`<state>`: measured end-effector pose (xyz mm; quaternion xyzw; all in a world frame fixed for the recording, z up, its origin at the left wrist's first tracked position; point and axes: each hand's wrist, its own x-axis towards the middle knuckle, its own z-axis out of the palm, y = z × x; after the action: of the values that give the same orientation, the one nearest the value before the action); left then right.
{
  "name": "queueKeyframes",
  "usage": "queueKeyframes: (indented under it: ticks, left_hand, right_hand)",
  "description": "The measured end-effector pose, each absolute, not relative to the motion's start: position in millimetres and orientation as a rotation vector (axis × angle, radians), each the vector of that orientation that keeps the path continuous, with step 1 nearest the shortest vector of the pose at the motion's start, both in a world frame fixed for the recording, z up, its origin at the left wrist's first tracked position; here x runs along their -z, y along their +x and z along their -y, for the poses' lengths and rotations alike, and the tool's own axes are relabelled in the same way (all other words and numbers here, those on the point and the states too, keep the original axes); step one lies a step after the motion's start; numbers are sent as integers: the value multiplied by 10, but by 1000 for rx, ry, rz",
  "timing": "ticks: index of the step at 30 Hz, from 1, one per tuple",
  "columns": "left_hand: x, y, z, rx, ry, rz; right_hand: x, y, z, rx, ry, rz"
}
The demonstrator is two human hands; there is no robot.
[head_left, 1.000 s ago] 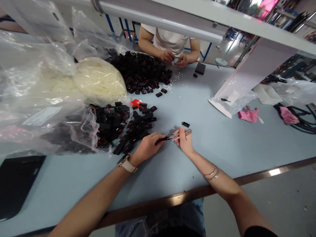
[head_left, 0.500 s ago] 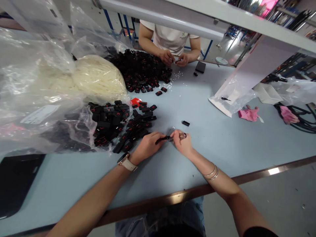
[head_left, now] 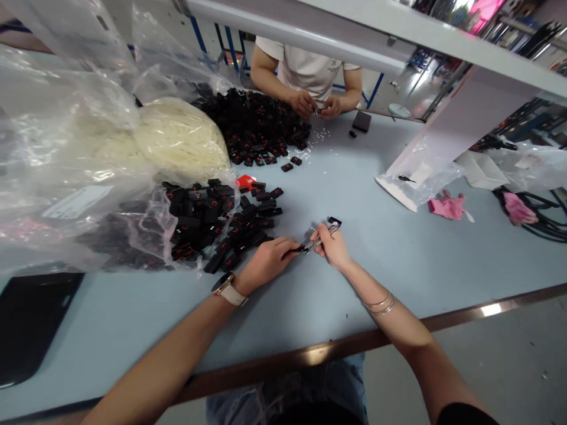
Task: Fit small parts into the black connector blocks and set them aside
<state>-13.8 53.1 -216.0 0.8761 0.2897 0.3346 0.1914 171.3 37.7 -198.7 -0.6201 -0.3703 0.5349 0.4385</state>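
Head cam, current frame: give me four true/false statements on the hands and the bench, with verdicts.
1. The right hand holds metal tweezers. True.
2. The left hand lies flat on the table and holds nothing. False: it pinches a small black part that meets the tweezer tips.
3. The watch is on the right wrist. False: it is on the left wrist; the right wrist carries bangles.
4. A pile of black parts lies to the left of the hands, partly inside a clear plastic bag. True.
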Motion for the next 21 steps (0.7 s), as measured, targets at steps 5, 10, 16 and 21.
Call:
queueKeyframes:
  ticks: [5, 10, 16, 21]
  left_hand:
    - [2173, -136, -535, -972, 2437, -782]
    - [2152, -131, -536, -1000, 2416, -789]
    - [2105, -136, -537, -1036, 2373, -755]
    - [2095, -141, -535, -1014, 2304, -766]
  right_hand:
    - [1978, 1733, -396, -1369, -1510, 901]
    - [1961, 1729, -398, -1376, -1514, 865]
    - [1979, 1730, -402, -1396, -1473, 803]
    - [1949, 1692, -369, -1407, -1451, 751]
